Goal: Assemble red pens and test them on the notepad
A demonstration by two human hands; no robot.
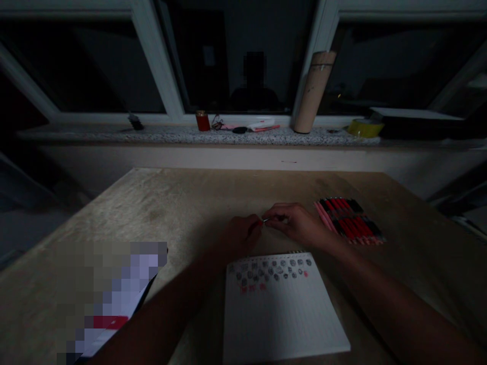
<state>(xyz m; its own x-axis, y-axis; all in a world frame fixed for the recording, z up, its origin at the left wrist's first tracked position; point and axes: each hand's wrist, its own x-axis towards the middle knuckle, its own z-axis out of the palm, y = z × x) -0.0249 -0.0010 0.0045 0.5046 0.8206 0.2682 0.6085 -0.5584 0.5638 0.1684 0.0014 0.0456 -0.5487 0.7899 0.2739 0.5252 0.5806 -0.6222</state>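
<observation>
My left hand [243, 233] and my right hand [291, 220] meet just beyond the top of a spiral notepad [285, 314]. Both are closed, fingertips nearly together. A red pen [261, 222] shows at the left fingertips, with a shiny silvery part running toward the right fingers. Those fingers pinch its other end, where something thin and dark shows; whether that is a separate piece, I cannot tell. On the lined page are rows of small dark scribbled marks and several red ones below. To the right lies a set of red, black and pink pens [348, 220].
A lit screen device [133, 294] lies at the left, partly behind my left forearm. On the windowsill [163, 135] stand a red jar [203, 121], a tall cardboard-coloured cylinder [314, 94] and a roll of yellow tape [364, 128]. Dark windows are behind.
</observation>
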